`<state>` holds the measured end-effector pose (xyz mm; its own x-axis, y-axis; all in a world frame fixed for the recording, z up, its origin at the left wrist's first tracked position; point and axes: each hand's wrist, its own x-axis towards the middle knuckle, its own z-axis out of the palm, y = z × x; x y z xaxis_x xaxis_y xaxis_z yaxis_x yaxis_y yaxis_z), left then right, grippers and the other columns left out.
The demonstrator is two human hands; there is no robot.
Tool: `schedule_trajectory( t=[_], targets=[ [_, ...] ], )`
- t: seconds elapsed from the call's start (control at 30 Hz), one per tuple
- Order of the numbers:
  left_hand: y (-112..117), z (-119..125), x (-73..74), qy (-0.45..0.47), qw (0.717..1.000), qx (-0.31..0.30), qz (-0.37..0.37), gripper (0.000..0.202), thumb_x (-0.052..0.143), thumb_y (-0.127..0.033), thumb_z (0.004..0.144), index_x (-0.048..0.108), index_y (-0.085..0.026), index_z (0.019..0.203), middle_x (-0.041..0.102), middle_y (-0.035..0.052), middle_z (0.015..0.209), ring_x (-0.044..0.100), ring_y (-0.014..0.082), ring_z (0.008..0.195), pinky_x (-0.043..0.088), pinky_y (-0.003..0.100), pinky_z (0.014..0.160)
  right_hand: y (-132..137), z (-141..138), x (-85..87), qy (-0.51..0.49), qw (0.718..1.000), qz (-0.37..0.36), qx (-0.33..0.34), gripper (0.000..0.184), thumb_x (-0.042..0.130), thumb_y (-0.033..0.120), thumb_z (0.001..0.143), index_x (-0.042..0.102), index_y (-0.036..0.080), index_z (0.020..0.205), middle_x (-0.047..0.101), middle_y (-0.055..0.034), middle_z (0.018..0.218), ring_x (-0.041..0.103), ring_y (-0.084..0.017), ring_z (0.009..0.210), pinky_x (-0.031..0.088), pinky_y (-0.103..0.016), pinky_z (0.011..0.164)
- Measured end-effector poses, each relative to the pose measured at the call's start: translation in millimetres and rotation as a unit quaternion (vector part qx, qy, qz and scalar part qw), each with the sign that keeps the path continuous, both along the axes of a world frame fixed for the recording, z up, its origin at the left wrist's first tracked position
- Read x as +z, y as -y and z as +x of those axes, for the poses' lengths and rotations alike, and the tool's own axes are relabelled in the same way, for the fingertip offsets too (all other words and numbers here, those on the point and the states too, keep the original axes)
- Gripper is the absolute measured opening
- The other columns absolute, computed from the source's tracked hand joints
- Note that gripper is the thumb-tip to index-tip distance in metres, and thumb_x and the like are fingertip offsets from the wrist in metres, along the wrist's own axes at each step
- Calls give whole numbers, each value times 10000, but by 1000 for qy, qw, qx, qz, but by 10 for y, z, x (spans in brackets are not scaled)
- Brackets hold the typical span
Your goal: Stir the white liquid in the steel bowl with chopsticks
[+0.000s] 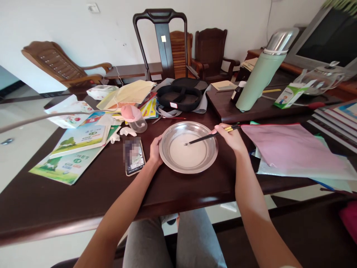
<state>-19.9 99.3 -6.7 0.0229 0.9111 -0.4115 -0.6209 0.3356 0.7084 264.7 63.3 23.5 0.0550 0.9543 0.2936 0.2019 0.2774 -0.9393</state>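
A round steel plate (166, 160) holding a thin white liquid sits on the dark wooden table (178, 190) in front of me. My left hand (155, 150) grips the plate's left rim, fingers curled on it. My right hand (232, 137) is closed on a pair of black chopsticks (205, 138). Their tips reach down into the white liquid near the plate's middle.
A phone (134, 156) lies just left of the plate. Books (75, 149) and papers cover the left side, with a pink-lidded cup (135, 118) behind. A pink folder (290, 149) lies right. A green thermos (263, 72), a black tray (181, 95) and chairs stand behind.
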Motion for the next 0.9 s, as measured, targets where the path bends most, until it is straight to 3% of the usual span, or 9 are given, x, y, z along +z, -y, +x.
schedule_trajectory(
  t=[0.1, 0.3, 0.43, 0.5, 0.63, 0.7, 0.83, 0.9],
  targets=[
    [0, -3, 2, -8, 1000, -5, -3, 115, 689, -282, 743, 636, -194, 691, 741, 37, 715, 755, 298, 876, 614, 382, 805, 19, 59, -1, -29, 999, 4, -32, 488, 699, 682, 834, 696, 244, 620, 752, -21, 660, 753, -244, 735, 569, -377, 843],
    [5, -1, 10, -5, 1000, -6, 3, 125, 682, -284, 745, 630, -193, 677, 746, 47, 728, 754, 309, 888, 615, 394, 819, 15, -37, 15, 23, 997, -29, 72, 466, 702, 684, 828, 740, 241, 688, 792, -41, 762, 771, -253, 816, 580, -379, 873],
    [-1, -4, -1, 0, 1000, -11, 8, 133, 713, -292, 727, 634, -194, 684, 755, 51, 752, 753, 321, 904, 615, 406, 824, 5, 23, 4, 0, 1000, 1, -19, 479, 691, 699, 827, 718, 252, 657, 780, -28, 734, 765, -259, 830, 572, -397, 907],
    [-4, -7, -7, -1, 1000, -12, 3, 129, 706, -291, 728, 637, -192, 684, 758, 55, 764, 753, 318, 907, 615, 402, 822, 19, 51, 7, -18, 999, -3, -28, 499, 684, 705, 829, 698, 250, 623, 758, -26, 680, 761, -257, 786, 577, -394, 880],
    [-3, -6, -5, 2, 1000, -9, 6, 121, 694, -289, 724, 649, -185, 683, 760, 63, 775, 752, 321, 931, 611, 391, 837, 30, -12, 22, 8, 997, -38, 61, 491, 694, 700, 823, 714, 243, 643, 774, -35, 708, 761, -253, 775, 583, -384, 858],
    [-1, -1, 1, 4, 1000, -7, 9, 114, 691, -286, 722, 649, -188, 684, 760, 59, 774, 751, 323, 939, 611, 394, 840, 19, -41, 21, 21, 996, -35, 75, 477, 698, 697, 821, 732, 244, 674, 791, -38, 757, 764, -252, 808, 578, -383, 883],
    [4, 5, 13, -6, 1000, -4, 7, 116, 694, -282, 726, 637, -191, 679, 752, 46, 745, 752, 312, 907, 614, 396, 824, 11, 8, 12, -13, 1000, -1, -10, 477, 703, 691, 822, 717, 247, 648, 778, -27, 720, 760, -244, 783, 570, -377, 876],
    [5, 5, 13, -9, 1000, 0, 2, 118, 689, -280, 732, 637, -191, 673, 741, 40, 713, 752, 305, 890, 614, 389, 816, 20, 28, 14, -27, 999, -5, -20, 498, 698, 699, 820, 695, 246, 614, 757, -24, 667, 753, -244, 736, 574, -375, 836]
  ],
)
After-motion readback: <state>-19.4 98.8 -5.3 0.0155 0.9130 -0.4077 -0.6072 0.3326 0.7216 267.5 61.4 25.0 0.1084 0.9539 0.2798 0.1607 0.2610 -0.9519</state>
